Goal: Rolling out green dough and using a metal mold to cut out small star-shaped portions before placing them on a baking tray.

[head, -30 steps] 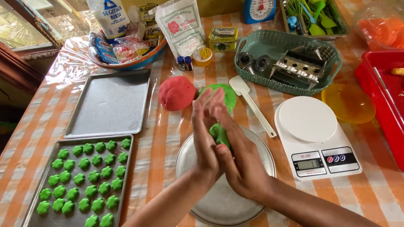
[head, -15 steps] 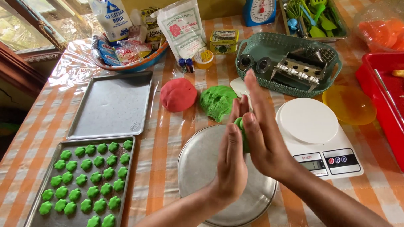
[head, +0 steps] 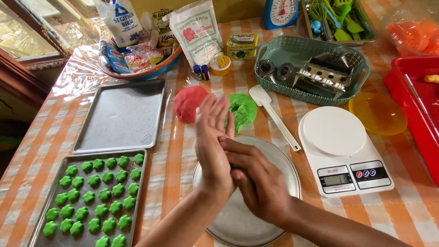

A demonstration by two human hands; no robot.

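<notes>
My left hand (head: 212, 142) stands on edge with its fingers pointing away from me, and my right hand (head: 258, 180) lies pressed against its palm. Between the palms is a small piece of green dough, almost wholly hidden now. Both hands hover over a round metal plate (head: 279, 153). Just beyond the fingertips lie a lump of green dough (head: 244, 110) and a red dough ball (head: 187, 103). At the lower left, a baking tray (head: 141, 192) holds several small green dough shapes (head: 93, 199) in rows.
An empty baking tray (head: 121, 116) lies behind the filled one. A white spatula (head: 276, 121), a white kitchen scale (head: 340, 151), a yellow bowl (head: 377, 114) and a red tray (head: 407, 87) are at the right. A green basket (head: 311, 42) of metal parts and flour bags (head: 196, 27) stand at the back.
My right hand has slid back toward me along the left palm, and the left fingers now point away. The green dough piece, visible before, is now covered.
</notes>
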